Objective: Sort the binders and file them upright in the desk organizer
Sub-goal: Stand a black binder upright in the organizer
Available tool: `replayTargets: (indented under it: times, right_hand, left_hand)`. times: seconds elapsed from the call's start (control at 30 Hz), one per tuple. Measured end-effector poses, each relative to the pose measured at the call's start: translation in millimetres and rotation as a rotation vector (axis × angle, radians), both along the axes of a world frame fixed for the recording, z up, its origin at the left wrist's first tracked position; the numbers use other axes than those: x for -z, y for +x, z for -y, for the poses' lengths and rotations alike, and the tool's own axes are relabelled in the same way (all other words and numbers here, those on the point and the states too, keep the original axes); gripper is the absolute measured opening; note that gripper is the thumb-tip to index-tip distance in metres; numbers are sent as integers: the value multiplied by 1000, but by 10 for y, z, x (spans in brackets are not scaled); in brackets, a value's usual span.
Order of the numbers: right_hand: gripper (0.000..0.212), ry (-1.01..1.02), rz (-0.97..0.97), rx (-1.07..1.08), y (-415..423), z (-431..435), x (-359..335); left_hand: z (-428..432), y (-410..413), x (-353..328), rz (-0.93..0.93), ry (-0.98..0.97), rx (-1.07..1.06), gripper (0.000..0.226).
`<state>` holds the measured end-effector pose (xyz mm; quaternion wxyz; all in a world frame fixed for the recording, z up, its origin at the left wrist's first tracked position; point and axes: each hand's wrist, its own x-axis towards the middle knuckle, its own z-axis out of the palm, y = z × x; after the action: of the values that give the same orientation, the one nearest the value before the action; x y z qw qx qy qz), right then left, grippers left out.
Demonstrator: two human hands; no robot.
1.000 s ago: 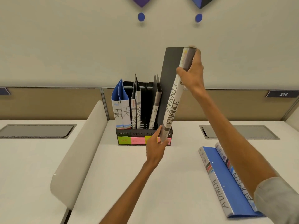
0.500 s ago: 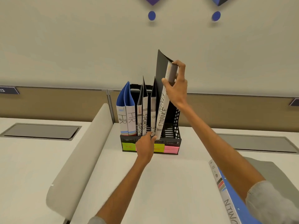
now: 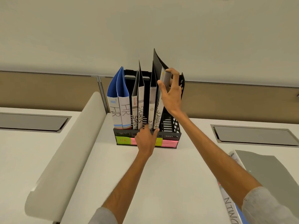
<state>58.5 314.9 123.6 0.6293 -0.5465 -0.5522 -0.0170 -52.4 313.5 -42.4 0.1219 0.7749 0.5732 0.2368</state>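
Note:
A black mesh desk organizer (image 3: 171,135) stands at the back of the white desk, with coloured labels along its front. Two blue HR binders (image 3: 119,109), two black SPORTS binders (image 3: 138,107) and a FINANCE binder (image 3: 152,102) stand upright in it. My right hand (image 3: 171,94) grips the top of a second black FINANCE binder (image 3: 159,110), which sits in the third slot and leans slightly left. My left hand (image 3: 145,138) rests against the organizer's front rim, fingers touching the binders' lower spines. The rightmost slot holds nothing.
A rounded white divider (image 3: 64,152) runs along the desk's left side. Grey cable hatches (image 3: 254,135) sit on both sides. An ADMIN binder (image 3: 229,206) and a grey folder (image 3: 267,172) lie at the front right, partly under my right arm.
The FINANCE binder has come down from above the organizer into its slot beside the other FINANCE binder. My right hand followed it down; my left hand moved up to the front rim.

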Motion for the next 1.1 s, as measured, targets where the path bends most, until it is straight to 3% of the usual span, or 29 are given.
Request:
replayTargets:
  times: [0.1, 0.23, 0.4, 0.6, 0.8, 1.1]
  right_hand:
    - [32, -37, -13, -20, -73, -40, 97]
    - [25, -112, -13, -55, -135, -14, 248]
    - [46, -274, 25, -162, -118, 132, 423]
    - [64, -473, -61, -179, -49, 376, 394]
    - [64, -613, -210, -155, -171, 835, 555]
    - [47, -746, -249, 47, -274, 1508, 804]
  left_hand:
    - [10, 20, 10, -19, -10, -15, 69]
    - [26, 33, 11, 14, -34, -31, 61]
    - [107, 38, 32, 101, -104, -6, 57]
    - [386, -151, 58, 226, -200, 163, 78]
    - [773, -353, -24, 211, -200, 181, 68]
    - [1171, -521, -86, 163, -229, 245, 42]
